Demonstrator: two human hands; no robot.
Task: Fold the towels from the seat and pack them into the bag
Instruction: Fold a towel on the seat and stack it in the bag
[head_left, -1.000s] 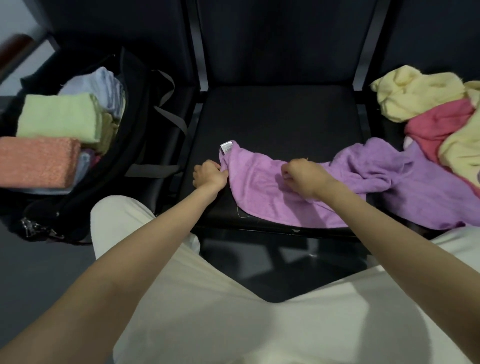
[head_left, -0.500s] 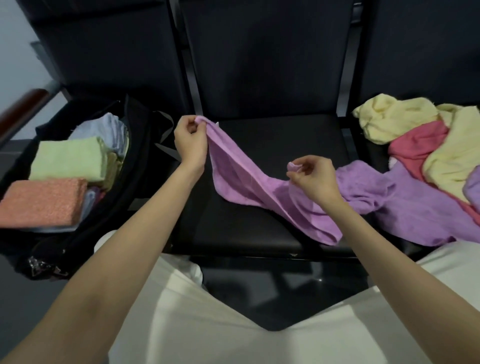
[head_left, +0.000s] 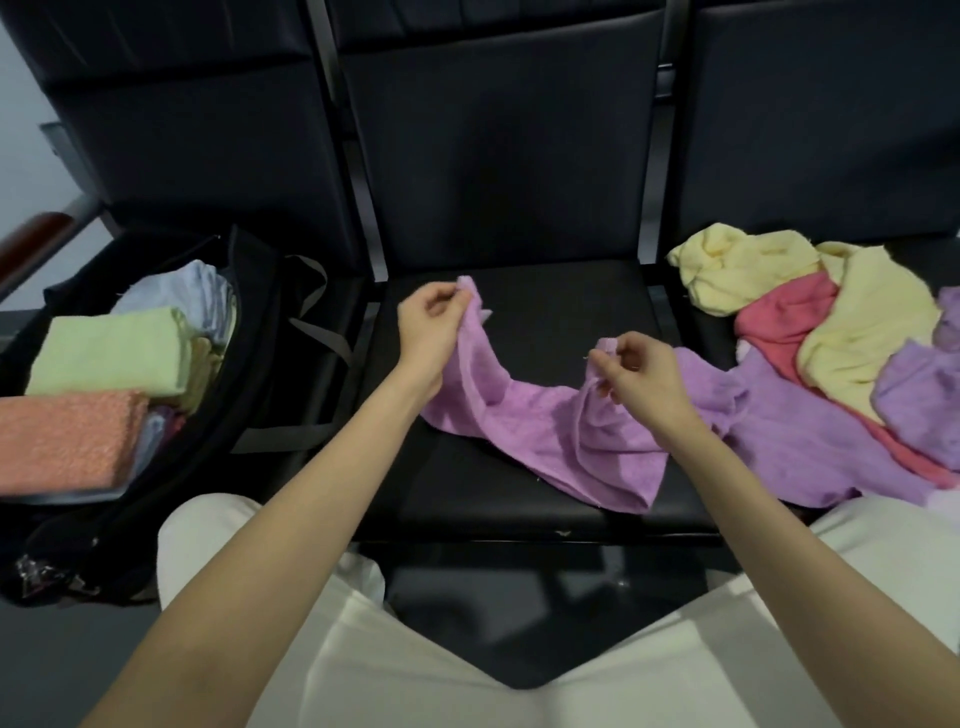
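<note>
A pink-purple towel (head_left: 550, 426) hangs between my hands over the middle black seat (head_left: 493, 493). My left hand (head_left: 434, 332) pinches one corner, raised above the seat's left side. My right hand (head_left: 636, 374) pinches another corner lower and to the right. The towel's lower part rests on the seat. On the left seat an open black bag (head_left: 249, 395) holds folded towels: a green one (head_left: 109, 358), an orange one (head_left: 62, 441) and a pale blue one (head_left: 176, 286).
On the right seat lies a loose pile of towels: yellow (head_left: 748, 265), red-pink (head_left: 779, 322) and lilac (head_left: 810, 441). Dark seat backs (head_left: 498, 156) rise behind. A wooden armrest (head_left: 36, 239) sits at far left. My knees in white trousers (head_left: 415, 649) fill the bottom.
Both hands lifted the pink-purple towel off the seat by its corners. The left hand rose first, then moved right towards the seat's middle; the right hand keeps its corner.
</note>
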